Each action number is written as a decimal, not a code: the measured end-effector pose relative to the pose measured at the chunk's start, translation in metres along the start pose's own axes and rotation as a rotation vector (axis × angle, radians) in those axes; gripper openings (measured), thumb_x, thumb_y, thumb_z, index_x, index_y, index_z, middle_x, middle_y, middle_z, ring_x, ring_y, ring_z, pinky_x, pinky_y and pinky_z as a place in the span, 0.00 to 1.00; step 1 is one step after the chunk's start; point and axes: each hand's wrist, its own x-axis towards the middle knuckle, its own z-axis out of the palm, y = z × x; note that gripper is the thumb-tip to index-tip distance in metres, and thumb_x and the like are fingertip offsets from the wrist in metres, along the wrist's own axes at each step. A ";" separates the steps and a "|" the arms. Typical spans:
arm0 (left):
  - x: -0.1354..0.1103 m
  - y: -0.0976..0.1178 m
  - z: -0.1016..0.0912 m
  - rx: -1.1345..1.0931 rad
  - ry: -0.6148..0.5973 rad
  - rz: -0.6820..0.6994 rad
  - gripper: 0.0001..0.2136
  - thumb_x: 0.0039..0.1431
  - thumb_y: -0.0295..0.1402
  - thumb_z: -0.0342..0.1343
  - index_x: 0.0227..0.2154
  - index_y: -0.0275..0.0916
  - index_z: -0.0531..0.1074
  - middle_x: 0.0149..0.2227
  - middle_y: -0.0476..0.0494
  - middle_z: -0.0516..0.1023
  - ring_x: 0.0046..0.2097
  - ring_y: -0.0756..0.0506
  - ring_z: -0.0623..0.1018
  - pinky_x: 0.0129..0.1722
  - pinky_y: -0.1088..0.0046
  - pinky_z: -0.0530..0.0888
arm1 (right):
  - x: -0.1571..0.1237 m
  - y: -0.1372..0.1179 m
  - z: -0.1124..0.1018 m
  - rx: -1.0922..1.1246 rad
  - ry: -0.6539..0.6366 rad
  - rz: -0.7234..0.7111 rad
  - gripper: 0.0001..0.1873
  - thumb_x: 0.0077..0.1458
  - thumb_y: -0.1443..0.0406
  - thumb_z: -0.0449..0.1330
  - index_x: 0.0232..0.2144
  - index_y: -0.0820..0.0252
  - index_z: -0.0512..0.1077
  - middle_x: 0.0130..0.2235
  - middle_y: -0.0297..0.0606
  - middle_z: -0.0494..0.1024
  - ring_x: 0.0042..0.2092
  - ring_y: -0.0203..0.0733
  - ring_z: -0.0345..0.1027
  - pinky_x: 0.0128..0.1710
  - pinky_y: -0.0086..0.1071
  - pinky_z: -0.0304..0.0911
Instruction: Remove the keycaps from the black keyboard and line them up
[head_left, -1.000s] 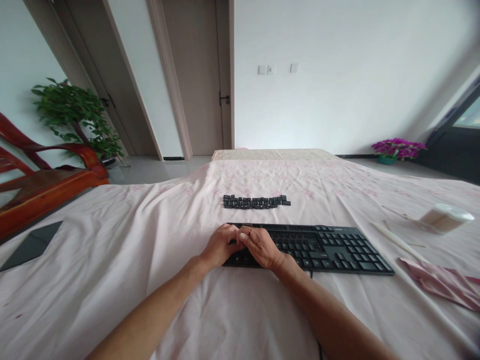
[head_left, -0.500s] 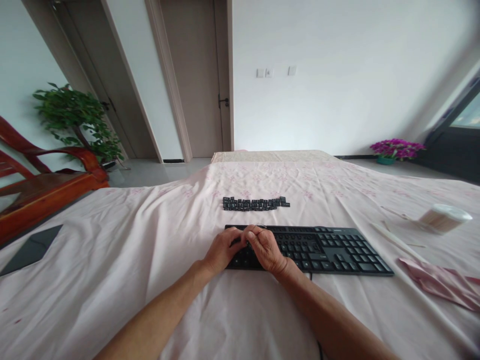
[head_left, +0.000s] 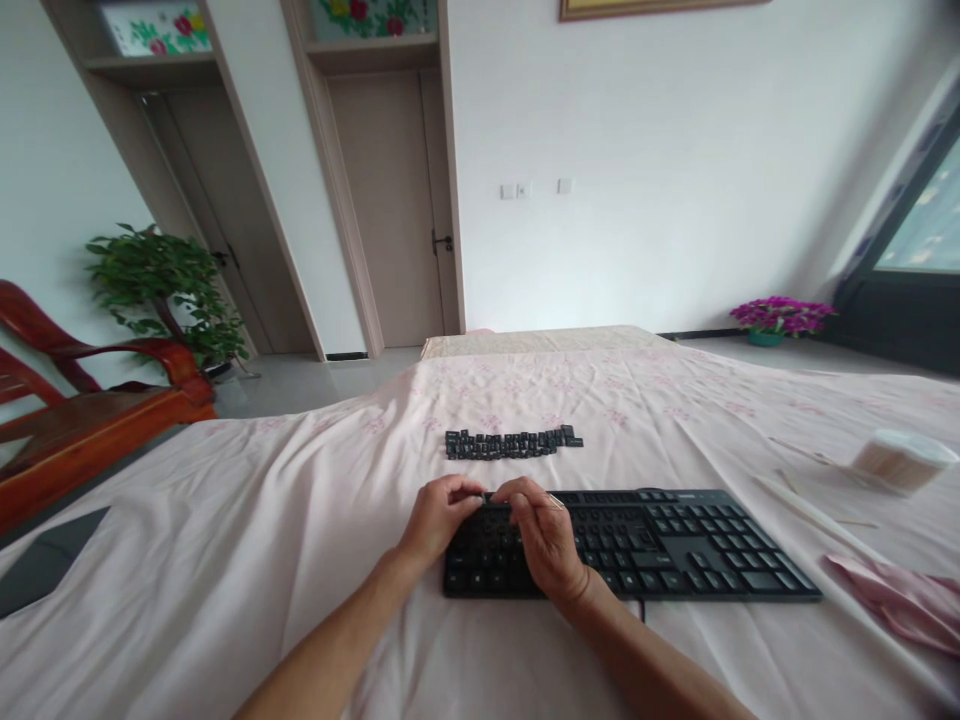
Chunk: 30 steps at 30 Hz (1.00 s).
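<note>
A black keyboard [head_left: 675, 550] lies on the pink flowered cloth [head_left: 225, 560] in front of me. Both my hands rest over its left end. My left hand [head_left: 435, 520] has its fingers curled and pinched at the keyboard's top-left corner. My right hand [head_left: 544, 535] is curled beside it, fingertips meeting those of the left hand over the top row. What the fingertips pinch is too small to make out. A row of loose black keycaps [head_left: 510, 443] lies on the cloth just beyond the keyboard.
A round tub of cotton swabs [head_left: 896, 462] and thin sticks [head_left: 795, 490] lie at the right, with a folded pink cloth [head_left: 892, 600] nearer. A dark flat pad [head_left: 41, 560] is at the left edge. A red wooden chair [head_left: 90, 400] and potted plant [head_left: 161, 290] stand left.
The camera has tilted up, so everything sits lower in view. My hands have spread slightly and moved toward the keyboard's top edge.
</note>
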 end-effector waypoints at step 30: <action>0.185 -0.046 -0.012 0.655 0.026 -0.163 0.06 0.48 0.33 0.58 0.30 0.43 0.78 0.34 0.48 0.81 0.36 0.48 0.77 0.34 0.78 0.68 | 0.008 0.008 0.000 0.066 0.036 0.302 0.22 0.63 0.55 0.46 0.28 0.61 0.71 0.19 0.30 0.62 0.22 0.32 0.58 0.26 0.26 0.54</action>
